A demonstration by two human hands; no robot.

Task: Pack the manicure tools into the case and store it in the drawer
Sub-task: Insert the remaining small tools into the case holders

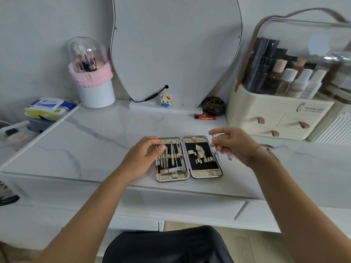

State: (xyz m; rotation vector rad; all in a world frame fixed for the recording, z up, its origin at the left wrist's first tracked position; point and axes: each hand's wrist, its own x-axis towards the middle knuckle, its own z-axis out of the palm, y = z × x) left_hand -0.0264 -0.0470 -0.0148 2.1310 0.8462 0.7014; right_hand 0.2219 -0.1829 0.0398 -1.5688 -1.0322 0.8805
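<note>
The right hand (233, 145) is pinching a slim tool (214, 143) at three o'clock of the open case (207, 176) on the worktop (95, 141). The left hand (144, 156) is steadying its nine o'clock half, grip unclear. Ideally, it's sliding tip-first under a free loop (191, 152).

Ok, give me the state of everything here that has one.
Manicure case, open flat.
Right hand, pinching a slim tool.
Left hand, fingers on the case's left half.
Organiser drawers, all shut.
Brush holder dome, shut.
Wipes pack, flap shut.
</note>
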